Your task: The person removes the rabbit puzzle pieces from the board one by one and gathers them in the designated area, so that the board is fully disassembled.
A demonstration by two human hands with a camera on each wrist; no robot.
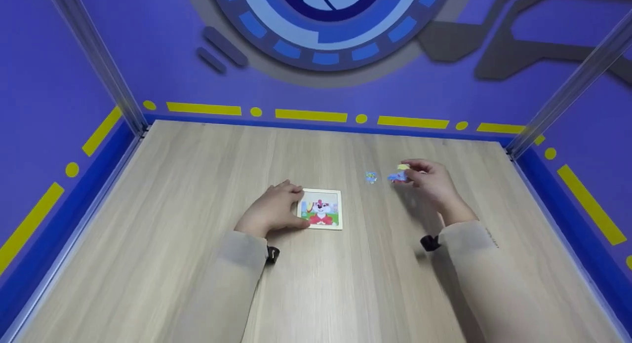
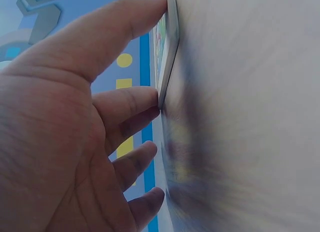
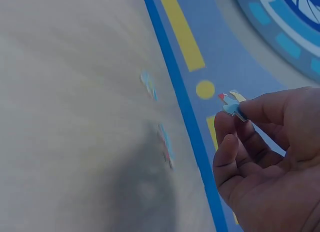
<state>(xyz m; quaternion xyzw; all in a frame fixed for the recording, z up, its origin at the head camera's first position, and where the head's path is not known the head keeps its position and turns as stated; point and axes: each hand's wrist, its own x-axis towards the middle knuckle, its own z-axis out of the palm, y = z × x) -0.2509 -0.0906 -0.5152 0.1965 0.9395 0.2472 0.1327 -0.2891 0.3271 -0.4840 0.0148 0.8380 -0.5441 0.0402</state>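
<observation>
Two loose jigsaw pieces [image 1: 371, 177] [image 1: 396, 177] lie on the bench [image 1: 340, 288], right of the head view's centre. Just above them, the right hand [image 1: 432, 186] has its grip pinched on a third piece [image 3: 231, 105]. Near mid-frame, the left hand [image 1: 271, 208] grips the left side of a square framed puzzle [image 1: 322, 210] showing a cartoon animal.

Soft shadows across the tabletop [image 1: 321, 158]

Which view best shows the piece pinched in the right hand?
Right wrist: the piece looks larger there, with red, yellow and blue visible. The head view shows only a small yellowish part; the left wrist view shows none of it.
</observation>
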